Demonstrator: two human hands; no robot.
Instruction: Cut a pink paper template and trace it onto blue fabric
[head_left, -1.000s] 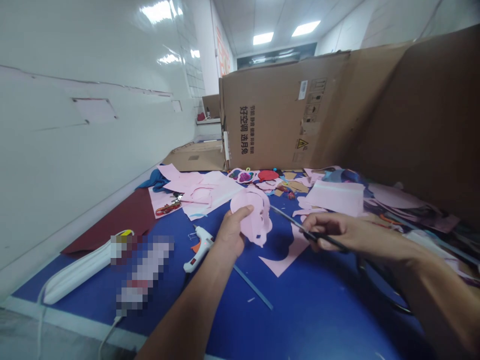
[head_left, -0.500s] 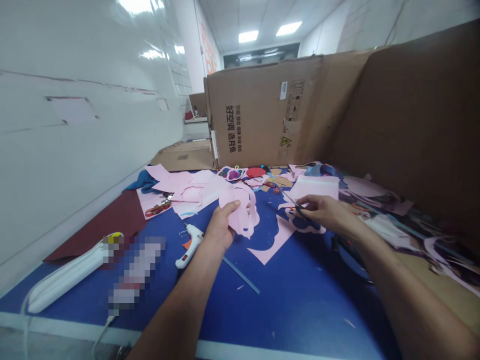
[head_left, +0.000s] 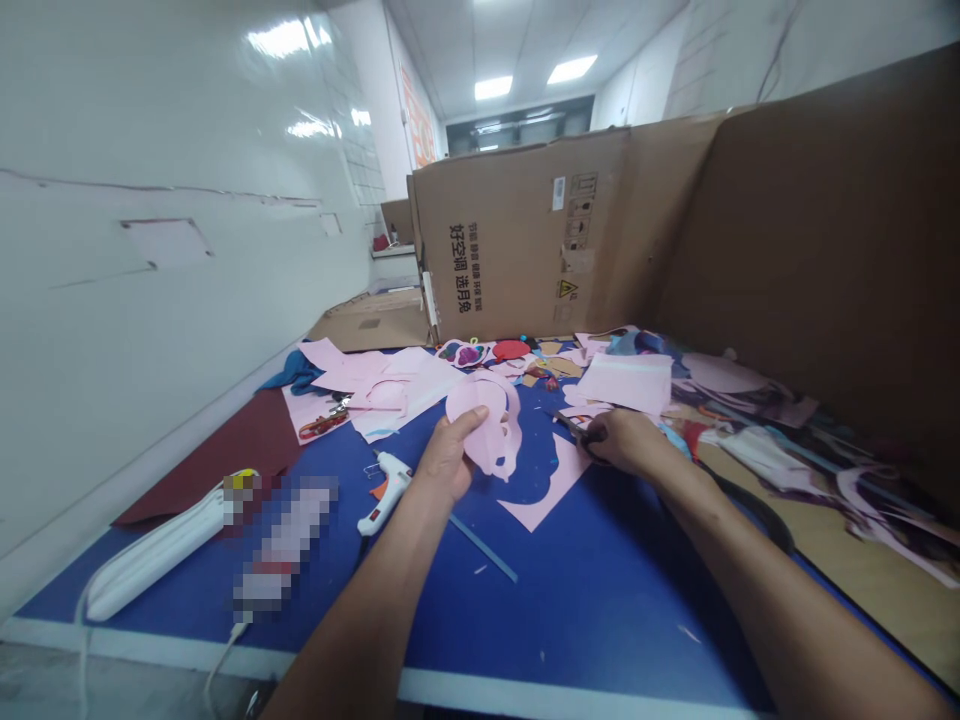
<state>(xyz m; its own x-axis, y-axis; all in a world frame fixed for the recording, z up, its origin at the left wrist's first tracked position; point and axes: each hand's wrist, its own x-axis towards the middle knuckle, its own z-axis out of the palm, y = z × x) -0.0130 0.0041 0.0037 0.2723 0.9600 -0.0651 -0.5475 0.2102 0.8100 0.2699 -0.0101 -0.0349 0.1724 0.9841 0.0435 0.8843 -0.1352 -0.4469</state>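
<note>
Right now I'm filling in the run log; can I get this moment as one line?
left hand: holds pink cutout | right hand: holds scissors | glue gun: on blue tabletop

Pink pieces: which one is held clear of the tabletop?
The wavy-edged cutout with holes, held up by the left hand; others, like the curved offcut, lie on the blue tabletop.

Cutout (head_left: pixel 493 440) in left hand (head_left: pixel 448 458) looks matt, paper-like. Scissors (head_left: pixel 576 431) in right hand (head_left: pixel 628 441): metal blades. Glue gun (head_left: pixel 385 494) beside left hand: smooth plastic. Tabletop (head_left: pixel 585 610) beneath: smooth, slight sheen. Carton (head_left: pixel 517 250) beyond: matt cardboard.
</note>
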